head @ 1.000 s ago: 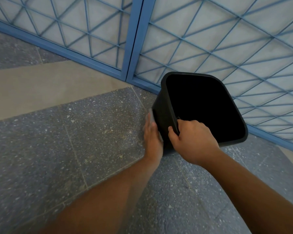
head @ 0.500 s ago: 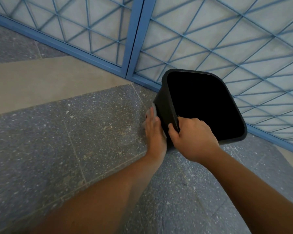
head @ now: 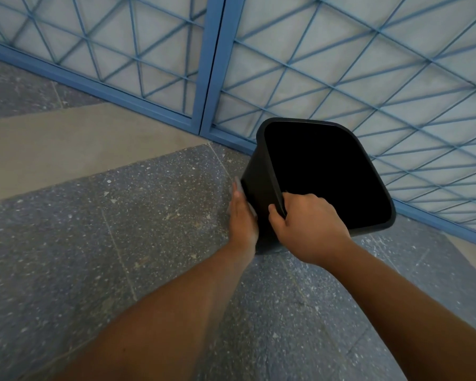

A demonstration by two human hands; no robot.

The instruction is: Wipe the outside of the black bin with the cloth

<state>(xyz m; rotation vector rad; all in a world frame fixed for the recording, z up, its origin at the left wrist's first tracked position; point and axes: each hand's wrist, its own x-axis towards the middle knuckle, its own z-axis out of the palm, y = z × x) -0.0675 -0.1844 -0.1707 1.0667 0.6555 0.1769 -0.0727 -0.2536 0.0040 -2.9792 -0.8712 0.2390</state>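
The black bin (head: 259,171) stands on the floor by the blue gate, its dark mouth facing up toward me. My right hand (head: 308,226) grips the bin's near rim, fingers curled over the edge and thumb on the outside. My left hand (head: 242,215) lies flat against the bin's left outer wall, fingers straight, pressing a pale grey cloth (head: 238,187) onto it. Only a sliver of the cloth shows past the fingertips and along the palm; the rest is hidden between hand and bin.
A blue metal gate (head: 206,64) with a diagonal lattice runs right behind the bin. The floor is grey speckled stone (head: 121,229) with a beige strip (head: 66,149) at the left. Open floor lies to the left and toward me.
My left hand with the cloth has slid along the bin's left wall, away from me then slightly back. The right hand keeps its grip on the rim; the bin has barely shifted.
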